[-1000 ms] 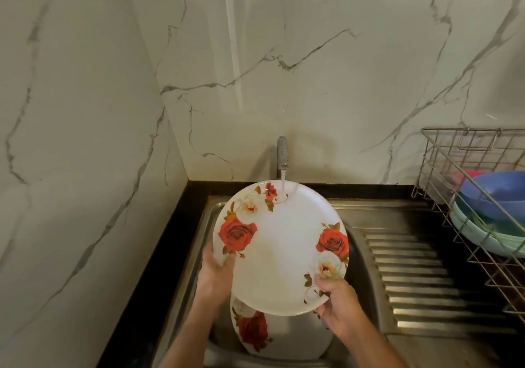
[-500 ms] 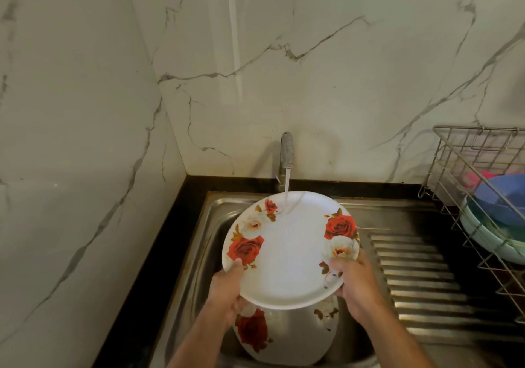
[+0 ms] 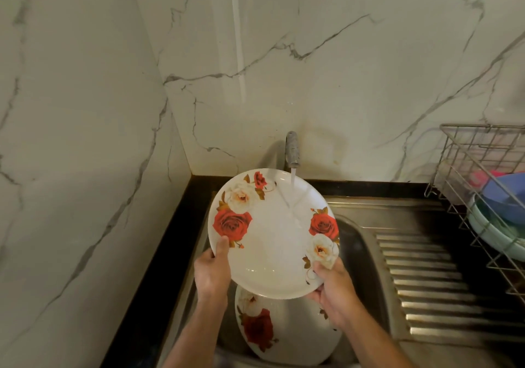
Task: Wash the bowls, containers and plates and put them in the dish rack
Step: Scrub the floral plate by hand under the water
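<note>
Walls: veined marble tiles (image 3: 284,69)
Sink (image 3: 360,242): steel, ribbed drainboard
Grip: left hand (image 3: 211,274) and right hand (image 3: 335,289) pinch plate (image 3: 272,234) rim

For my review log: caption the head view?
Both hands rinse a plate under the tap.

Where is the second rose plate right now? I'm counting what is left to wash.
In the head view the second rose plate lies low in the sink, at bottom centre, directly beneath the plate being rinsed and between the person's forearms.
</note>
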